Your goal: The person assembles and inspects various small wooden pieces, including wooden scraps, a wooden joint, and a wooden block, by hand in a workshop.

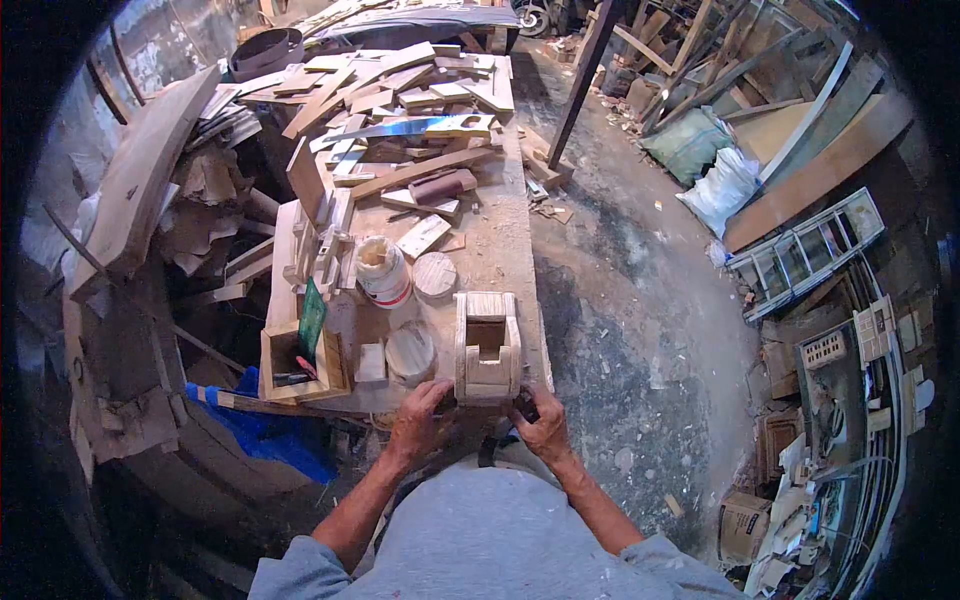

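Note:
A small box-shaped wooden piece [487, 378] with a square opening in its upper face sits at the near edge of the workbench. On its lower left side, the curled fingers of my left hand [418, 422] grip near a dark part. My right hand [543, 425] pinches the opposite lower side, by a similar dark part partly covered by the fingers. To the left of the piece lie a round wooden disc [410, 352] and a small pale block [371, 362]. Another disc [434, 274] and a white tub [382, 272] stand farther back.
A wooden tray [335, 375] with tools sits at the bench's left corner. A handsaw [395, 128] lies over heaped wood offcuts at the back of the workbench [505, 235]. White sacks [725, 185], a ladder-like frame [810, 250] and a cardboard box [744, 525] line the right side.

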A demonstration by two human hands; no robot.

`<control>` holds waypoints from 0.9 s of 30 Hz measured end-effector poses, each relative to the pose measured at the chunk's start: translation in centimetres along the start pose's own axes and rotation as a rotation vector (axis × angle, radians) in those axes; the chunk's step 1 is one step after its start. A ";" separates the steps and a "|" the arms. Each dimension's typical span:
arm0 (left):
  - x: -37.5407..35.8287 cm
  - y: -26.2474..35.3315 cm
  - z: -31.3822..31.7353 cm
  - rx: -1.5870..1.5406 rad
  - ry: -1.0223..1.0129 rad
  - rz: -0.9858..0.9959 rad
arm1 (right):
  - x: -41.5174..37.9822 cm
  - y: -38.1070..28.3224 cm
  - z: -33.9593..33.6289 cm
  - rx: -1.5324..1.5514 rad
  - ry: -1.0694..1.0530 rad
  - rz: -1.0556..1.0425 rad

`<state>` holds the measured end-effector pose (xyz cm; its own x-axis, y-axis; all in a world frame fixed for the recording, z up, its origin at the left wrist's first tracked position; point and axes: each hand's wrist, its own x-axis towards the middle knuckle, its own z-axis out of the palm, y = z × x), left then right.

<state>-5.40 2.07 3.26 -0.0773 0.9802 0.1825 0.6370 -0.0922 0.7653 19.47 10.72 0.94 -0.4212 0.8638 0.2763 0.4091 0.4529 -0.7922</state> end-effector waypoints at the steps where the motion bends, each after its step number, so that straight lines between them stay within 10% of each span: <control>1: 0.0 0.0 0.0 -0.001 -0.004 -0.007 | -0.1 0.0 0.0 0.021 -0.003 0.013; 27: -0.4 -0.6 1.0 0.008 0.046 -0.022 | -0.3 -0.7 0.6 -0.022 0.118 -0.070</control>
<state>-5.00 1.93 2.15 -0.1270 0.9728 0.1940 0.6408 -0.0688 0.7647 18.84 9.98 1.14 -0.3517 0.8494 0.3935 0.4002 0.5164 -0.7571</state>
